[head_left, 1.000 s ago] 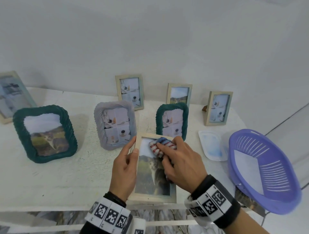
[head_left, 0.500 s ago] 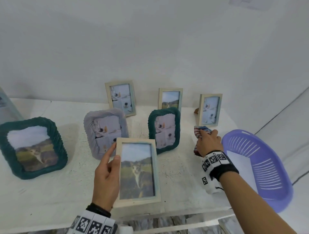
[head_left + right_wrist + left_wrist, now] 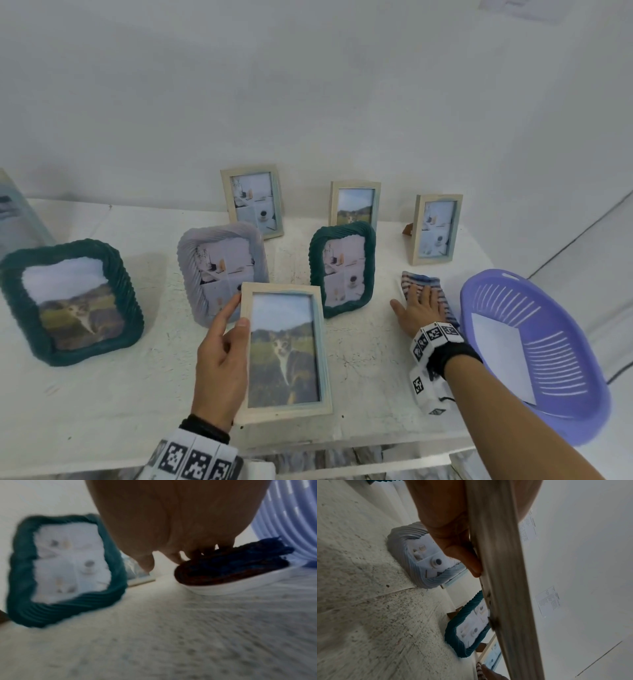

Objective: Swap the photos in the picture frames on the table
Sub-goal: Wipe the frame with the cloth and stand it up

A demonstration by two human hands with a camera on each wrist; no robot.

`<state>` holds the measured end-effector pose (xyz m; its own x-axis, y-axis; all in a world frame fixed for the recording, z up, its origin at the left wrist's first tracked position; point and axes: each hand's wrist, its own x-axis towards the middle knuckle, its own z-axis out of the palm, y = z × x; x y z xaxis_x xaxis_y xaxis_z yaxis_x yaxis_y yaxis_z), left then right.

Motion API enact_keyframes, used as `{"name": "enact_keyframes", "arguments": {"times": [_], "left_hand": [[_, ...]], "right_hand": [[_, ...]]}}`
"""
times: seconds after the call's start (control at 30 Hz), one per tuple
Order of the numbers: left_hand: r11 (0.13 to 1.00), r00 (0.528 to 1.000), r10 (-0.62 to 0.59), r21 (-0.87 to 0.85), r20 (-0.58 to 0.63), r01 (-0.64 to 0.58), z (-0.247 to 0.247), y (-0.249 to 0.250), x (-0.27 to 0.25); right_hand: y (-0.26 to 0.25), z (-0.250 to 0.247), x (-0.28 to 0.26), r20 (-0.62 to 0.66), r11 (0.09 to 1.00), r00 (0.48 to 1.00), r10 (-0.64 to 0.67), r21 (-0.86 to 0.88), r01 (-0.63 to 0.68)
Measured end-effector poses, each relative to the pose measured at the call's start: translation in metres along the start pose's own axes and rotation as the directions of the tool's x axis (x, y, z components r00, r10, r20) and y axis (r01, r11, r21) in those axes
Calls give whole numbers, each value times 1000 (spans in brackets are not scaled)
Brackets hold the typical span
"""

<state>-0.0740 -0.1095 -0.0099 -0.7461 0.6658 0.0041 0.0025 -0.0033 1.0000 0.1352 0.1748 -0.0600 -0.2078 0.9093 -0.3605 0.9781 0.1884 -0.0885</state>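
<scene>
The left hand point(image 3: 222, 363) grips the pale wooden rectangular frame holding the cat photo point(image 3: 285, 353) by its left edge, thumb on the front and fingers behind, lifting it toward an upright pose over the near edge of the white speckled table point(image 3: 102, 404); a second ago this frame lay flatter under both hands. To the right of that frame, the right hand point(image 3: 419, 308) has left it and now lies with fingers spread flat on the folded striped cloth point(image 3: 423, 284), which it was rubbing over the glass a second ago and has since carried onto a shallow white tray point(image 3: 223, 588); nothing is pinched there. I judge the wiping finished and the cloth parked, so this frame looks ready to be stood back in place. Right of the cloth sits a purple slotted plastic basket point(image 3: 507, 308) with a white sheet inside. Just behind the held frame stand a grey ribbed frame point(image 3: 191, 274) and a dark green ribbed frame point(image 3: 317, 274), both showing a cup collage. Further left is a larger green ribbed frame with a cat photo point(image 3: 20, 308). Farthest back, by the wall, stand three small pale wooden frames point(image 3: 419, 229).
</scene>
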Motion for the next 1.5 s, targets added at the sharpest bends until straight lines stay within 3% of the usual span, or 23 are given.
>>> {"name": "enact_keyframes", "arguments": {"times": [0.07, 0.13, 0.23, 0.27, 0.33, 0.37, 0.43, 0.5, 0.63, 0.77, 0.9, 1.03, 1.13, 1.27, 1.33, 1.37, 1.43, 1.5], "left_hand": [[1000, 1000, -3, -2, 0, 3, 2, 4, 1], [999, 1000, -24, -43, -2, 24, 3, 7, 1], [996, 999, -51, -80, -10, 50, 6, 15, 1], [994, 998, -58, -95, -18, 56, 7, 16, 2], [988, 996, -86, -128, -29, 82, 10, 17, 4], [985, 995, -99, -148, -30, 94, 12, 18, 4], [980, 992, -125, -159, -27, 119, 17, 20, 5], [977, 988, -155, -153, -11, 151, 22, 20, 4], [974, 969, -212, -50, 127, 220, 30, 16, 2], [942, 895, -288, -65, 340, 328, 37, 13, 0], [908, 846, -283, -157, 452, 388, 39, 19, -4], [883, 830, -260, -226, 493, 411, 37, 28, -4], [908, 843, -245, -192, 479, 373, 33, 35, -3], [929, 841, -241, -137, 486, 345, 25, 40, -1], [928, 845, -261, -120, 467, 353, 23, 40, -1], [929, 849, -270, -109, 454, 354, 23, 40, -1], [934, 865, -289, -78, 410, 349, 25, 37, 2], [948, 886, -278, -43, 370, 315, 28, 35, 3]], "right_hand": [[-2, -6, -5, -57, 995, 998, -18, 95, 23], [-8, -11, -20, -221, 978, 974, -54, 186, 96], [-26, -16, -64, -466, 879, 876, -123, 359, 314], [-33, -17, -83, -467, 813, 873, -138, 451, 369], [-46, -17, -118, -299, 598, 936, -186, 722, 350], [-52, -16, -135, -175, 462, 956, -235, 845, 269], [-62, -14, -159, 23, 240, 936, -352, 969, 66], [-69, -10, -172, 61, 143, 900, -431, 990, 2], [-77, -10, -185, -36, 13, 886, -463, 999, 47], [-88, -12, -200, -167, 82, 814, -556, 964, 253], [-98, -9, -207, -337, 270, 744, -577, 781, 563], [-103, -9, -208, -354, 309, 737, -575, 740, 597], [-100, -12, -203, -407, 427, 715, -568, 597, 679], [-95, -19, -193, -563, 585, 618, -549, 270, 765], [-94, -23, -190, -637, 650, 554, -537, 107, 752], [-93, -24, -190, -649, 688, 549, -527, 54, 724], [-94, -24, -194, -624, 758, 619, -477, 64, 649], [-96, -26, -200, -485, 745, 761, -431, 285, 604]]}}
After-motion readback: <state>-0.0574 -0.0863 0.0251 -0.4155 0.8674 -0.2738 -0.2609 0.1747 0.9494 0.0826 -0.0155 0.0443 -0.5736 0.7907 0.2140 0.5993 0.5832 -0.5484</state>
